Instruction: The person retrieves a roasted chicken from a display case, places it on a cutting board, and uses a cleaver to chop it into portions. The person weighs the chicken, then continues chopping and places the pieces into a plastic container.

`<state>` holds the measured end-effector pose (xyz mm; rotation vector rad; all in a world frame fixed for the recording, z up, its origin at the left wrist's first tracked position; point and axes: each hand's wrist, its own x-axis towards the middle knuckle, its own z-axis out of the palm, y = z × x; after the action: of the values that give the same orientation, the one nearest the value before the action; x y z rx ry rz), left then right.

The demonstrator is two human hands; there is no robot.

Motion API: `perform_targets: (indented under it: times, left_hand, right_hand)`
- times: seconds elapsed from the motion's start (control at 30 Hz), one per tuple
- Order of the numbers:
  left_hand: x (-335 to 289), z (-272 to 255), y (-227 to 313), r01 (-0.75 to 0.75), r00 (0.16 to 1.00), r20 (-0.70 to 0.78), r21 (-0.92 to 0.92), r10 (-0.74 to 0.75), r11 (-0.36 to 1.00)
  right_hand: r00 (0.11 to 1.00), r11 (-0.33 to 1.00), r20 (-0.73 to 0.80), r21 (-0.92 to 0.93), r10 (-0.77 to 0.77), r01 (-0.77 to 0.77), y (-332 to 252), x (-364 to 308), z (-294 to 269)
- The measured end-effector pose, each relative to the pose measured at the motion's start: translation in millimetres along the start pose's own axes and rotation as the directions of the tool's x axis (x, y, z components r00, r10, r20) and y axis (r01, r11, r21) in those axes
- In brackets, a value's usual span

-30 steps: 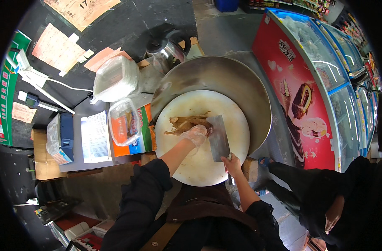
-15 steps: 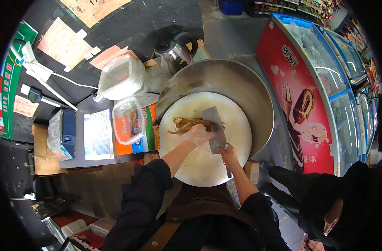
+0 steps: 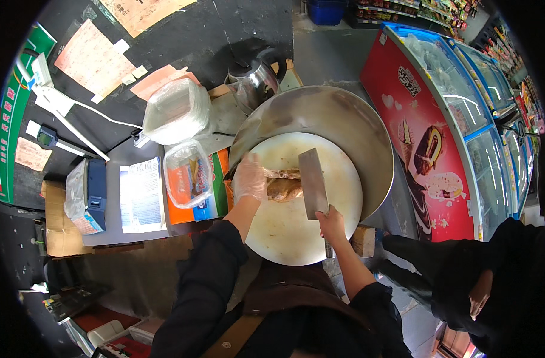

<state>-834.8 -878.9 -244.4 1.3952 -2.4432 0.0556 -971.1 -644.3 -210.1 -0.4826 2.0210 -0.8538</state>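
My right hand [image 3: 331,225] grips the handle of a cleaver [image 3: 313,184]. Its broad grey blade stands just right of some brown cooked meat [image 3: 284,190] on a round white chopping board [image 3: 284,235]. At the board's left edge is my left hand [image 3: 250,177] in a clear plastic glove. Its inner side meets the left end of the meat. The glove and blur hide how the fingers are bent, so I cannot tell if they grip it.
A tall metal wall [image 3: 368,137] curves around the board's far side. Left of it stand a clear plastic tub [image 3: 189,173], stacked containers [image 3: 177,110] and a kettle [image 3: 254,80]. A red-sided freezer [image 3: 421,131] is at right; another person's hand [image 3: 480,293] shows at lower right.
My left hand has shifted left from over the meat to its left end. The meat's bunched shape looks more spread out. The cleaver has moved slightly right and stays in my right hand.
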Motion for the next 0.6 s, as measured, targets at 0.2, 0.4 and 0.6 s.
perform_targets:
  times: [0.2, 0.4, 0.6]
  left_hand:
    - [19.5, -32.5, 9.3, -0.487, 0.746, 0.549, 0.066, 0.376, 0.871]
    - [30.6, -37.2, 8.0, -0.342, 0.464, 0.86, -0.049, 0.214, 0.938]
    - [-0.3, 4.3, -26.1, 0.963, -0.105, 0.828, 0.223, 0.551, -0.151]
  right_hand:
    - [0.995, 0.977, -0.001, -0.188, -0.099, 0.097, -7.2, -4.7, 38.6]
    - [0.996, 0.85, -0.006, -0.521, -0.094, 0.076, -26.4, 3.7, 33.9]
    - [0.996, 0.784, -0.016, -0.617, -0.086, 0.058, -41.7, 13.2, 34.2]
